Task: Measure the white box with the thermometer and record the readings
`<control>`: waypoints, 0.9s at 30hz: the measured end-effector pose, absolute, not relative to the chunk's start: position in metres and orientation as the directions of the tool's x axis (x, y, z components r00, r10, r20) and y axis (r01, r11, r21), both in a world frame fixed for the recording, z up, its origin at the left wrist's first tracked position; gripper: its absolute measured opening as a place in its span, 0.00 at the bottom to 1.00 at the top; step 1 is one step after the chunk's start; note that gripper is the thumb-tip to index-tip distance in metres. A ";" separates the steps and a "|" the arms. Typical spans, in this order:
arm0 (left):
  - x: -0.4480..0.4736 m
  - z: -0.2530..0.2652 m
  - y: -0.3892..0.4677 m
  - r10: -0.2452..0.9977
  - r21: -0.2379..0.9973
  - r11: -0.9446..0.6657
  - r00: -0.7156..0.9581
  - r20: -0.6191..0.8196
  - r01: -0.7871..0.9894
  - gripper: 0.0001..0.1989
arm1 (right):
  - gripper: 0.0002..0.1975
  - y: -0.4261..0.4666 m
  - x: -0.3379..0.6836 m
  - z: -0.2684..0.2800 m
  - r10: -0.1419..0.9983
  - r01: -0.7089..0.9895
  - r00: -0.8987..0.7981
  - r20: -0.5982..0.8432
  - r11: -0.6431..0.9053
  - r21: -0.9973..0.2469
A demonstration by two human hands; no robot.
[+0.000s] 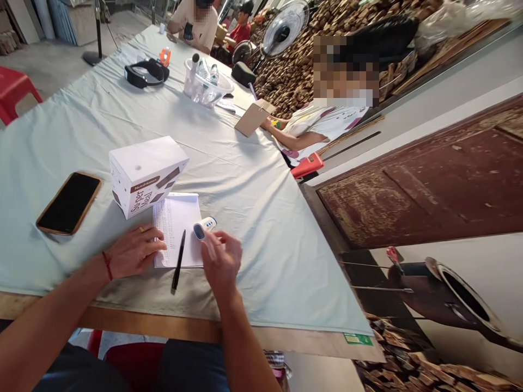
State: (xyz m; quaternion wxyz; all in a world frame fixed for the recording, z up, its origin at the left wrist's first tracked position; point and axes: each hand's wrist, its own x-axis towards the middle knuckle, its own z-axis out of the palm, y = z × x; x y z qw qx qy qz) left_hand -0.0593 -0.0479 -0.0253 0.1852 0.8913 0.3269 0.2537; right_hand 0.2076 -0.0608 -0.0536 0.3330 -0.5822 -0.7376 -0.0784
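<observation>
A white and blue infrared thermometer (205,226) is gripped in my right hand (222,260), above the right side of a sheet of paper. The paper (188,220) lies on the cloth, with rows of small writing down its left side. My left hand (137,251) rests flat, its fingertips on the paper's lower left edge. Between my hands a black pen (178,261) lies across the paper, its tip pointing away from me. Just behind the paper stands a white "Super Meal" box (147,174), overlapping its top left corner. A phone with a dark screen (70,202) lies to the left.
Farther along the cloth-covered table (253,201) are a black headset (146,73) and a white basket (220,87) of bottles. At the right edge a person (298,136) holds a brown clipboard (252,118). Another person (196,24) sits at the far end.
</observation>
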 end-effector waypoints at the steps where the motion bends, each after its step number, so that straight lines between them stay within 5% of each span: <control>1: -0.059 -0.027 -0.049 0.674 0.495 -0.717 0.668 0.315 0.490 0.12 | 0.15 -0.063 0.203 -0.052 0.814 0.894 -0.197 0.547 0.378 -0.241; 6: -0.061 -0.032 -0.051 0.657 0.471 -0.733 0.691 0.303 0.490 0.14 | 0.18 -0.065 0.192 -0.050 0.813 0.852 -0.438 0.384 0.511 -0.110; 11: -0.061 -0.034 -0.051 0.650 0.411 -0.746 0.708 0.277 0.524 0.18 | 0.11 -0.062 0.196 -0.042 0.764 0.768 -0.555 0.329 0.623 -0.152; 15: -0.059 -0.034 -0.052 0.647 0.390 -0.749 0.717 0.260 0.535 0.20 | 0.09 -0.065 0.198 -0.042 0.789 0.706 -0.480 0.384 0.607 -0.366; 18: -0.059 -0.035 -0.052 0.647 0.380 -0.751 0.717 0.258 0.541 0.22 | 0.07 -0.071 0.194 -0.048 0.841 0.559 -0.207 0.499 0.520 -0.645; 21: -0.058 -0.037 -0.053 0.653 0.372 -0.747 0.712 0.259 0.550 0.23 | 0.07 -0.079 0.181 -0.054 0.929 0.293 0.050 0.368 0.339 -0.894; 24: -0.057 -0.038 -0.053 0.654 0.363 -0.747 0.713 0.251 0.557 0.23 | 0.07 -0.081 0.167 -0.055 0.985 0.158 0.040 0.170 0.162 -0.974; 27: -0.055 -0.039 -0.054 0.657 0.356 -0.744 0.713 0.244 0.565 0.22 | 0.06 -0.080 0.161 -0.053 0.990 0.243 0.037 0.135 0.123 -0.962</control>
